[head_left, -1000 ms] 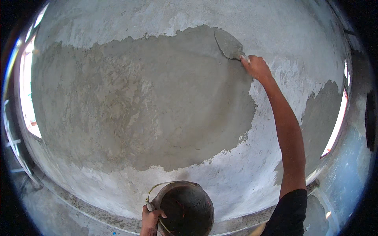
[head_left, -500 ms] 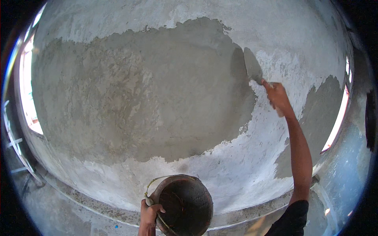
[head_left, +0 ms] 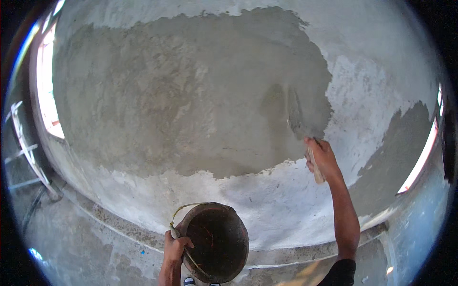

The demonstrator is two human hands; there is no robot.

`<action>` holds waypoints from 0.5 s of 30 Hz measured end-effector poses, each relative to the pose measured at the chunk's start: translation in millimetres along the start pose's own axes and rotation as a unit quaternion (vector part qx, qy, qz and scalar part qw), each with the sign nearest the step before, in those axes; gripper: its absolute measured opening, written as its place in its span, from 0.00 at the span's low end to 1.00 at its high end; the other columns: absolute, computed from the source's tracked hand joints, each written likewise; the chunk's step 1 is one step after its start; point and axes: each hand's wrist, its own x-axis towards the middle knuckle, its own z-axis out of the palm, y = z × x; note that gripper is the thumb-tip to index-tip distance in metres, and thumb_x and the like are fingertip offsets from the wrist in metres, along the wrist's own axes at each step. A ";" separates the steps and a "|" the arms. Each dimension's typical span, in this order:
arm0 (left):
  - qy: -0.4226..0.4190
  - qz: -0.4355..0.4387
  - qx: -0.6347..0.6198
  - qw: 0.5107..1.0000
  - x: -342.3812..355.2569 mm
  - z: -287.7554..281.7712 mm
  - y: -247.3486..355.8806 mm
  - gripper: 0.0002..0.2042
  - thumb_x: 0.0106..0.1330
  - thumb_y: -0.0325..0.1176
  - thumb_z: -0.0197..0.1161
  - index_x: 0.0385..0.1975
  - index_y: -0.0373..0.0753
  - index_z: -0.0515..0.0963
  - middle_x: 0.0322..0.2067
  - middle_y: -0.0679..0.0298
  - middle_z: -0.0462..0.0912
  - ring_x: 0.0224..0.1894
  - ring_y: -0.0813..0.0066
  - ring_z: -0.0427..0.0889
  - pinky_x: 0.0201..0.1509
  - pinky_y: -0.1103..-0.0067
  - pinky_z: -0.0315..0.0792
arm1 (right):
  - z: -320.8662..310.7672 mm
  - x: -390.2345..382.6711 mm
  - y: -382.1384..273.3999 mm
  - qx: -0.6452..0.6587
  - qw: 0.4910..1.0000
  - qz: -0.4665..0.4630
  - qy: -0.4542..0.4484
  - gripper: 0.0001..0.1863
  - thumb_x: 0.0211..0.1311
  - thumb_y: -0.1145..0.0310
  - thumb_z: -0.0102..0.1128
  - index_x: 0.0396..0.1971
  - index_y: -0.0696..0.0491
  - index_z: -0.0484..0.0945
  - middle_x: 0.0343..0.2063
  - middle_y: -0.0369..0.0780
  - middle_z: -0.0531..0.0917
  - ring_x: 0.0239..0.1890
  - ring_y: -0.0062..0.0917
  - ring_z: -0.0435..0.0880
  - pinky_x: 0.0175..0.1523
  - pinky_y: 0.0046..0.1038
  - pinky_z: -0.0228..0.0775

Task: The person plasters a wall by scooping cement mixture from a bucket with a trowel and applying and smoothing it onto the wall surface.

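Observation:
My right hand [head_left: 322, 155] is closed around the pale handle of a trowel [head_left: 295, 117], whose grey blade lies against a wide patch of wet grey plaster [head_left: 191, 95] on the wall, toward the patch's lower right. Paler, rough wall [head_left: 358, 90] surrounds the patch. My left hand [head_left: 175, 250] is closed on the grip of the wire handle of a dark bucket [head_left: 242, 233], held low in front of the wall. The bucket's inside is dark, and I cannot make out clearly what is in it.
Bright window openings show at left [head_left: 46, 86] and right [head_left: 416, 162]. A pale ladder-like frame [head_left: 24, 138] is at the left edge. A concrete ledge [head_left: 119, 221] runs along the wall's foot above grey floor [head_left: 81, 257]. A second grey patch [head_left: 400, 152] is at the right. Sandalled feet show below the bucket.
My right hand and trowel have swept down from the patch's top right, first rightward and then back left, the blade turning more upright. The view has shifted, so the wall appears higher.

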 end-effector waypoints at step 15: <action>0.009 0.024 0.064 0.998 35.8 -103.2 15.8 0.22 0.31 0.21 0.54 0.34 0.26 0.71 0.25 0.57 0.75 0.24 0.68 0.73 0.25 0.79 0.68 | 60.8 64.8 -9.8 -0.307 0.846 -0.284 0.332 0.25 0.57 0.52 0.48 0.25 0.65 0.71 0.18 0.56 0.74 0.25 0.50 0.76 0.29 0.42 0.66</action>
